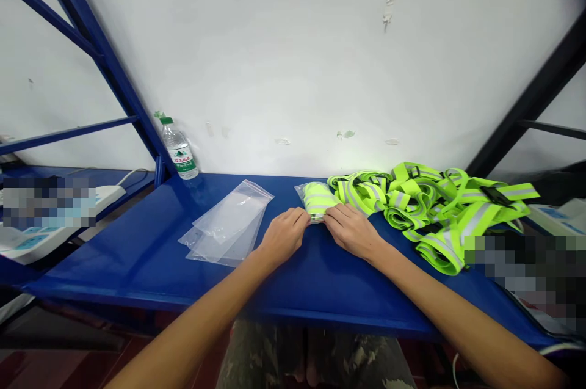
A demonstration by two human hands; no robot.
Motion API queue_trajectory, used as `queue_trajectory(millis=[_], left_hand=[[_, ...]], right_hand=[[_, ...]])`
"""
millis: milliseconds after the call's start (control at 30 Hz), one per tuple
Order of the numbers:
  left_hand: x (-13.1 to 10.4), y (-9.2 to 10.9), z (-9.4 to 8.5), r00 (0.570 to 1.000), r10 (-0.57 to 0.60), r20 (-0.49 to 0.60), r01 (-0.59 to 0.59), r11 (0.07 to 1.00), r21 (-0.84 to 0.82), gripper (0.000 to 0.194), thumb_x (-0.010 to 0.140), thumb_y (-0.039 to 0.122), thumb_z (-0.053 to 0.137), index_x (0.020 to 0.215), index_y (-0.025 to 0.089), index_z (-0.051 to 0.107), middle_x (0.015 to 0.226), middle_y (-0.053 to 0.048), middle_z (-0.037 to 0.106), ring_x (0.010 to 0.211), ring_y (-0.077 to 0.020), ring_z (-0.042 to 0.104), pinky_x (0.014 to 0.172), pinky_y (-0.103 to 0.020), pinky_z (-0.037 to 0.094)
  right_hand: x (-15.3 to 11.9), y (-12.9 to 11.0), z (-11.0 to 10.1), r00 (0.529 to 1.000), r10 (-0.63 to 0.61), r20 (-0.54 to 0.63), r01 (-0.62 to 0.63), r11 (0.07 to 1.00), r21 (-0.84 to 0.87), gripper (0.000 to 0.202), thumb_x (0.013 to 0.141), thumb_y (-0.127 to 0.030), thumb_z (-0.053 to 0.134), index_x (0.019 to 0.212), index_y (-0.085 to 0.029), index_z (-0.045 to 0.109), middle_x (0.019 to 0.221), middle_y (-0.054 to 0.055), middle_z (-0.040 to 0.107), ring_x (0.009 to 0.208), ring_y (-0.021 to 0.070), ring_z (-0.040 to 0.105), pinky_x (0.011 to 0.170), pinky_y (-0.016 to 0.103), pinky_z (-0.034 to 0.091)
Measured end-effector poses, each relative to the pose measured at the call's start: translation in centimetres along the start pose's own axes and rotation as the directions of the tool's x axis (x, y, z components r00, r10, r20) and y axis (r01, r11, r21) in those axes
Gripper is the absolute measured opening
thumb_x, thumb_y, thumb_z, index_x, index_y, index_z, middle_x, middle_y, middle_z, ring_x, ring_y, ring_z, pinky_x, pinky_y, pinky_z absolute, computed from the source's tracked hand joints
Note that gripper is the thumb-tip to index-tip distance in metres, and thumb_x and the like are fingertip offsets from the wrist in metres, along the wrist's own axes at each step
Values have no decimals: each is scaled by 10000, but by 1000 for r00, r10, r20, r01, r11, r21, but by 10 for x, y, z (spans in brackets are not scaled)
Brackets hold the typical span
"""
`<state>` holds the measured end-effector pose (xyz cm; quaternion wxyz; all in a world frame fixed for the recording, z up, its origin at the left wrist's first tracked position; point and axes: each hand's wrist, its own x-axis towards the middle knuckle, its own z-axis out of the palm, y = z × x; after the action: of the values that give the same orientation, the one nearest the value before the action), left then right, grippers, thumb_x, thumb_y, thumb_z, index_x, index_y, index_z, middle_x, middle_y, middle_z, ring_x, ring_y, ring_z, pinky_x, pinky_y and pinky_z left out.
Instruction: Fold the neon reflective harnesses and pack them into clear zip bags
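A clear plastic bag (300,189) lies on the blue table with a folded neon-yellow reflective strap (319,196) inside it. My left hand (287,231) pinches the bag's near left corner, fingers closed. On the near right corner, my right hand (348,227) is closed in the same way. The bag's near edge stretches between the two hands. Left of my left hand is a small stack of flat clear zip bags (229,221). Just right of the filled bag begins a heap of loose neon-yellow reflective straps (412,199) with black buckles.
A water bottle (182,154) with a green cap stands at the back left against the white wall. Blue metal frame bars (110,83) rise at the left, a dark post (526,96) at the right. A white power strip (59,224) sits far left. Blurred-out items lie at both sides.
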<state>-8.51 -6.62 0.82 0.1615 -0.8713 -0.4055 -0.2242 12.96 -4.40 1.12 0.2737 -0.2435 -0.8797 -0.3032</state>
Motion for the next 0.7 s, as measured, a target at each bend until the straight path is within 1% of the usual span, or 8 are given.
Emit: queue_trajectory(millis=[167, 300, 400, 533, 700], left_hand=[[0, 1, -2, 1000, 13, 21, -13, 999, 29, 162, 961, 150, 406, 992, 169, 564, 970, -65, 617, 866, -188, 558, 767, -316, 487], [-1, 0, -1, 1000, -5, 21, 4, 1000, 27, 175, 958, 130, 401, 1007, 164, 565, 976, -63, 615, 866, -185, 560, 763, -310, 484], [-1, 0, 0, 1000, -4, 17, 3, 1000, 27, 176, 969, 145, 393, 995, 162, 566, 976, -62, 612, 871, -181, 559, 770, -303, 477], [-1, 0, 0, 1000, 7, 27, -9, 998, 67, 162, 973, 169, 403, 973, 163, 565, 952, -56, 612, 853, -190, 545, 753, -320, 455], [-1, -2, -1, 999, 7, 37, -10, 997, 79, 162, 967, 163, 408, 968, 161, 570, 944, -63, 614, 851, -199, 530, 745, -332, 431]], right_hand=[[-2, -4, -1, 999, 37, -37, -37, 999, 8, 160, 937, -153, 500, 892, -138, 653, 836, 94, 617, 818, 210, 508, 715, 348, 360], [-3, -7, -4, 996, 61, -71, -64, 997, -36, 178, 937, -201, 532, 810, -148, 645, 760, 72, 598, 758, 196, 488, 691, 344, 347], [-5, -8, -2, 996, 55, -64, -60, 996, -73, 187, 929, -193, 545, 773, -153, 640, 730, 61, 585, 723, 189, 466, 677, 345, 334], [-10, -6, 2, 999, 31, -42, -34, 996, -80, 171, 926, -164, 543, 789, -156, 644, 754, 60, 592, 739, 187, 471, 689, 345, 331], [-12, -4, 2, 998, 52, -25, -53, 996, -68, 172, 938, -177, 534, 813, -161, 652, 774, 65, 614, 767, 191, 489, 706, 343, 339]])
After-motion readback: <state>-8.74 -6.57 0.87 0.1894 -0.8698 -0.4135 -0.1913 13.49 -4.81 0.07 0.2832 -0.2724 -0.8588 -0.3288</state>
